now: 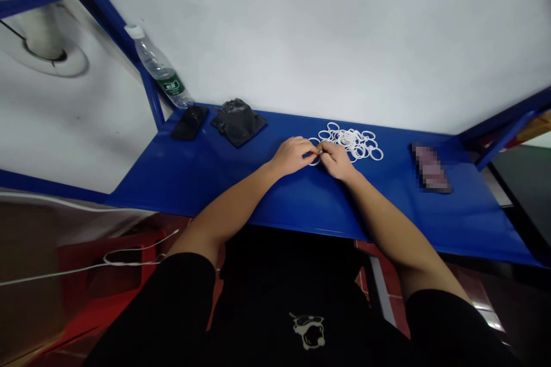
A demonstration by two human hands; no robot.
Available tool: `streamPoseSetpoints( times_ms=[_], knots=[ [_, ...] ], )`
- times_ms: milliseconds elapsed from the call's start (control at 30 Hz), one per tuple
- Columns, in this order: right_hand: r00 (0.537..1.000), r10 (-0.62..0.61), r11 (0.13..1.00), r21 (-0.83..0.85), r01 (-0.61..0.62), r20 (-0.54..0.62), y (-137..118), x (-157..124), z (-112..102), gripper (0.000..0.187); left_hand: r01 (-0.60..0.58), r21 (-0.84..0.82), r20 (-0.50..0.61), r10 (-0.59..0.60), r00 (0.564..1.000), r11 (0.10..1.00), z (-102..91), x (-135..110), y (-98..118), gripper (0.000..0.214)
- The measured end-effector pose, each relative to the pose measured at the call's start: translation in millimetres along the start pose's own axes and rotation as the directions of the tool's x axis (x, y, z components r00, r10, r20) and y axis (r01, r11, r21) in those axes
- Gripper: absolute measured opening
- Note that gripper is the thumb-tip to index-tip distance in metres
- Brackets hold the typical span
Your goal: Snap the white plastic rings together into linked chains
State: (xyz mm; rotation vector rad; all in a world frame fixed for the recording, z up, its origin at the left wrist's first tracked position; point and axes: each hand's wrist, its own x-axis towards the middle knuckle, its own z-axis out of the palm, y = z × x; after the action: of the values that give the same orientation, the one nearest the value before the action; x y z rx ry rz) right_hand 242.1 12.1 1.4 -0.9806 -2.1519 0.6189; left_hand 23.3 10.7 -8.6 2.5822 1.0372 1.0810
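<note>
My left hand [293, 155] and my right hand [336, 160] meet over the blue table, fingertips pinched close together. A white ring [313, 164] shows between them, partly hidden behind the fingers. Both hands are closed at this ring; the exact spot they pinch is too small to make out. Just behind and to the right of my right hand lies a loose pile of white rings [353, 139], some of them linked or overlapping.
The blue table [297, 200] runs along a white wall. Left of my hands are a black plastic bag [239, 121], a dark phone [190, 123] and a clear bottle [166, 77] with a green label. A blurred-out flat object [430, 168] lies right. Blue frame bars [512, 132] stand at the ends.
</note>
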Motion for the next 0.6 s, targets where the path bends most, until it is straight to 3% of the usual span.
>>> streamPoseSetpoints(
  times_ms=[367, 467, 600],
  knots=[
    [1.000, -0.012, 0.998, 0.067, 0.013, -0.021, -1, 0, 2, 0.014, 0.039, 0.021, 0.022, -0.039, 0.999, 0.999, -5.6, 1, 8, 0.011],
    [0.997, -0.018, 0.998, -0.055, 0.014, -0.076, -2, -2, -5, 0.024, 0.080, 0.046, 0.015, -0.081, 0.997, 0.996, -8.3, 2, 6, 0.012],
    [0.970, 0.000, 0.936, -0.341, -0.084, -0.241, 17, -5, -38, 0.047, 0.186, 0.079, -0.031, -0.184, 0.982, 0.979, -10.2, 2, -6, 0.011]
  ],
)
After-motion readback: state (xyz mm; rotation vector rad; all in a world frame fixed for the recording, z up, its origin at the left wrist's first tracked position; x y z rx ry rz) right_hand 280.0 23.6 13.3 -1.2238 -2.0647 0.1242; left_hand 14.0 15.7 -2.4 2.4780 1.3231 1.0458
